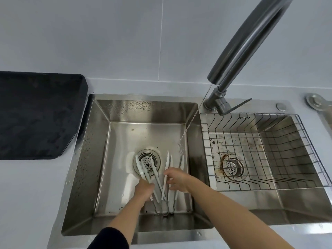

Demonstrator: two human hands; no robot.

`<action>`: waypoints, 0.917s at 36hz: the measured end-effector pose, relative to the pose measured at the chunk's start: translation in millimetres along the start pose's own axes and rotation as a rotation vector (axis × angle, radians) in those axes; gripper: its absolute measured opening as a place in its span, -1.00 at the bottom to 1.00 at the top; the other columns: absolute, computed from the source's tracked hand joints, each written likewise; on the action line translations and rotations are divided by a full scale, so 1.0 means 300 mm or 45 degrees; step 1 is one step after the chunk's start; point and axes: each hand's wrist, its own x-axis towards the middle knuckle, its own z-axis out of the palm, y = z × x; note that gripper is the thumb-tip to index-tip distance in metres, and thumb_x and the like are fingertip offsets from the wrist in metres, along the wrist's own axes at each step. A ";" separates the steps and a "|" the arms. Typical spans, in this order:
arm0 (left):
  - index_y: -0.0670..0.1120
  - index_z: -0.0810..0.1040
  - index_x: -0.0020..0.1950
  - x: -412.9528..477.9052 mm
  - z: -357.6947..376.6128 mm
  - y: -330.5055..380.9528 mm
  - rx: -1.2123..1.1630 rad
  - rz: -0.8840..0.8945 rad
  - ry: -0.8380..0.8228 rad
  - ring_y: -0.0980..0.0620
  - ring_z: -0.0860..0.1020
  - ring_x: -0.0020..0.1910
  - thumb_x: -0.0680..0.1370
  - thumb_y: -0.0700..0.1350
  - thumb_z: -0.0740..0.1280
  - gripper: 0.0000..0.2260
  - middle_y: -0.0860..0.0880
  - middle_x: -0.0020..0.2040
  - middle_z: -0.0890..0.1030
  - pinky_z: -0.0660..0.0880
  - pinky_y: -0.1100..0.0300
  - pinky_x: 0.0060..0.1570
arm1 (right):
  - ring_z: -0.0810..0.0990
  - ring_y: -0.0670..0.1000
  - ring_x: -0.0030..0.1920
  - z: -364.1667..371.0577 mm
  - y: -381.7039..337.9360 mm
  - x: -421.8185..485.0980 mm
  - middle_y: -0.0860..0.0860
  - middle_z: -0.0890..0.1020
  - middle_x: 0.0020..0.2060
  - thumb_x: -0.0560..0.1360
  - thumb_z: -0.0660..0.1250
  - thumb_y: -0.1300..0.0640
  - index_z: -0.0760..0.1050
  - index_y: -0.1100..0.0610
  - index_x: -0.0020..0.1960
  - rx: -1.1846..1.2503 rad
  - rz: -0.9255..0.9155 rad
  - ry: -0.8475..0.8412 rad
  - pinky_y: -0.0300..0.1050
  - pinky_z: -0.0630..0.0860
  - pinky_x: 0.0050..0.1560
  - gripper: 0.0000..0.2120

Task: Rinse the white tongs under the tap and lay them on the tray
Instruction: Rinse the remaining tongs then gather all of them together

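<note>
— The room?
— A pale tiled wall (107, 42) is rising behind the steel double sink (100, 141), a black flat tray (36, 114) lying left.
— The white plastic tongs (142, 172)?
— The left hand (143, 188) and right hand (177, 178) are gripping them in the left basin.

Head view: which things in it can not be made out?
In the head view:
White tongs: number of pairs unclear; they overlap, and the left hand and right hand cover their middles.
Tap: top of its arch cut off by the upper edge.
Dark tray: left part cut off by the left edge.
Metal fitting: cut off by the right edge.
</note>
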 end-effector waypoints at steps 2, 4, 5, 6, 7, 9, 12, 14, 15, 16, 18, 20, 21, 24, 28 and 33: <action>-0.24 0.48 0.14 0.023 0.007 -0.010 0.015 -0.024 -0.006 -0.18 0.58 0.06 0.50 -0.22 0.18 -0.75 -0.22 0.02 0.60 0.56 0.00 0.09 | 0.32 0.11 0.39 0.000 0.005 0.012 0.13 0.28 0.42 0.56 0.18 0.14 0.17 0.17 0.45 -0.052 0.025 0.025 -0.01 0.29 0.35 -0.51; -0.23 0.49 0.02 0.031 0.011 -0.008 0.050 -0.021 -0.011 -0.17 0.59 0.02 0.50 -0.20 0.21 -0.83 -0.17 -0.10 0.57 0.57 0.00 0.06 | 0.37 0.09 0.35 0.002 0.012 0.020 0.11 0.33 0.39 0.54 0.20 0.12 0.20 0.16 0.44 -0.130 0.040 0.054 -0.02 0.32 0.34 -0.51; -0.21 0.48 -0.07 0.029 0.013 -0.004 0.072 -0.017 -0.012 -0.16 0.58 0.00 0.50 -0.20 0.21 -0.89 -0.14 -0.15 0.55 0.57 0.03 0.05 | 0.38 0.08 0.33 0.003 0.014 0.020 0.10 0.35 0.38 0.53 0.20 0.11 0.21 0.16 0.43 -0.171 0.049 0.062 -0.03 0.34 0.33 -0.50; -0.17 0.45 -0.17 0.023 0.014 0.000 0.099 -0.006 -0.011 -0.15 0.57 -0.03 0.51 -0.19 0.21 -0.90 -0.11 -0.21 0.52 0.57 0.05 0.02 | 0.39 0.08 0.32 0.005 0.015 0.019 0.10 0.37 0.37 0.53 0.20 0.11 0.20 0.16 0.44 -0.208 0.057 0.070 -0.04 0.36 0.31 -0.50; -0.14 0.40 -0.26 0.027 0.017 0.000 0.130 0.012 -0.006 -0.14 0.54 -0.08 0.52 -0.18 0.21 -0.85 -0.08 -0.27 0.49 0.55 0.07 -0.01 | 0.40 0.07 0.32 0.006 0.017 0.018 0.11 0.37 0.36 0.53 0.20 0.11 0.19 0.15 0.44 -0.248 0.063 0.079 -0.05 0.38 0.30 -0.49; -0.10 0.35 -0.34 0.031 0.022 -0.005 0.207 0.034 0.003 -0.10 0.49 -0.15 0.54 -0.15 0.21 -0.76 -0.05 -0.34 0.43 0.51 0.12 -0.11 | 0.41 0.09 0.31 0.006 0.020 0.010 0.13 0.37 0.35 0.54 0.18 0.12 0.16 0.15 0.45 -0.326 0.042 0.084 -0.04 0.39 0.32 -0.50; -0.10 0.39 -0.32 0.043 0.031 -0.018 0.327 0.063 0.007 -0.05 0.49 -0.21 0.54 -0.08 0.21 -0.76 -0.01 -0.35 0.44 0.45 0.19 -0.21 | 0.49 0.07 0.22 0.005 0.033 0.011 0.12 0.46 0.26 0.55 0.16 0.14 0.16 0.17 0.45 -0.473 -0.027 0.117 -0.06 0.46 0.22 -0.51; -0.15 0.50 -0.17 0.047 0.035 -0.019 0.411 0.065 0.031 -0.03 0.51 -0.23 0.53 -0.02 0.22 -0.78 -0.01 -0.33 0.48 0.43 0.20 -0.24 | 0.50 -0.09 -0.11 0.010 0.043 0.018 -0.02 0.52 -0.06 0.53 0.18 0.15 0.21 0.13 0.43 -0.554 -0.081 0.138 -0.23 0.46 -0.10 -0.52; -0.17 0.54 -0.07 0.051 0.039 -0.018 0.436 0.060 0.050 -0.03 0.52 -0.22 0.53 0.01 0.23 -0.75 -0.02 -0.29 0.51 0.45 0.19 -0.22 | 0.43 -0.13 -0.22 0.011 0.045 0.022 -0.06 0.49 -0.16 0.51 0.19 0.15 0.25 0.11 0.41 -0.576 -0.095 0.152 -0.25 0.41 -0.16 -0.53; -0.19 0.54 0.04 0.052 0.041 -0.015 0.453 0.053 0.069 -0.05 0.54 -0.18 0.53 0.04 0.24 -0.69 -0.04 -0.23 0.54 0.47 0.16 -0.16 | 0.41 -0.13 -0.24 0.009 0.050 0.029 -0.06 0.48 -0.18 0.50 0.20 0.16 0.29 0.11 0.38 -0.596 -0.110 0.175 -0.22 0.40 -0.13 -0.55; -0.23 0.40 0.24 0.053 0.045 -0.007 0.473 0.032 0.111 -0.11 0.57 0.01 0.52 0.08 0.26 -0.55 -0.12 0.02 0.59 0.48 0.13 -0.03 | 0.51 -0.01 -0.07 0.001 0.053 0.031 0.03 0.53 -0.03 0.50 0.19 0.18 0.33 0.15 0.35 -0.638 -0.132 0.237 -0.10 0.43 0.03 -0.59; -0.26 0.19 0.38 0.053 0.050 0.000 0.500 0.018 0.138 -0.13 0.54 0.16 0.52 0.10 0.27 -0.40 -0.16 0.23 0.53 0.46 0.11 0.04 | 0.52 0.09 0.12 -0.012 0.061 0.038 0.12 0.50 0.18 0.50 0.19 0.18 0.31 0.16 0.35 -0.609 -0.121 0.332 -0.06 0.45 0.13 -0.58; -0.26 0.12 0.41 0.052 0.053 0.003 0.508 0.024 0.144 -0.14 0.53 0.19 0.52 0.10 0.27 -0.35 -0.17 0.26 0.51 0.46 0.10 0.05 | 0.52 0.10 0.10 -0.020 0.065 0.039 0.14 0.50 0.18 0.49 0.20 0.19 0.32 0.17 0.32 -0.576 -0.126 0.379 -0.03 0.47 0.12 -0.61; -0.24 0.08 0.39 0.063 0.061 0.005 0.522 0.038 0.154 -0.13 0.56 0.13 0.50 0.12 0.29 -0.33 -0.15 0.20 0.55 0.47 0.09 0.03 | 0.46 0.02 -0.08 -0.041 0.084 0.050 0.14 0.49 0.07 0.48 0.26 0.20 0.29 0.17 0.25 -0.491 -0.158 0.483 -0.11 0.48 -0.10 -0.64; -0.21 0.08 0.35 0.081 0.071 0.001 0.531 0.031 0.167 -0.11 0.58 0.08 0.48 0.15 0.29 -0.34 -0.13 0.17 0.56 0.48 0.10 -0.05 | 0.45 0.01 0.05 -0.050 0.107 0.069 0.13 0.42 0.26 0.45 0.35 0.21 0.14 0.17 0.40 -0.423 -0.189 0.507 -0.24 0.38 -0.04 -0.39; -0.21 0.09 0.30 0.087 0.088 -0.011 0.587 0.074 0.175 -0.10 0.59 0.05 0.46 0.19 0.30 -0.33 -0.12 0.14 0.57 0.50 0.11 -0.09 | 0.33 0.12 0.38 -0.012 0.123 0.093 0.14 0.29 0.40 0.34 0.49 0.10 -0.08 0.16 0.47 -0.314 -0.150 0.558 -0.12 0.36 0.27 -0.05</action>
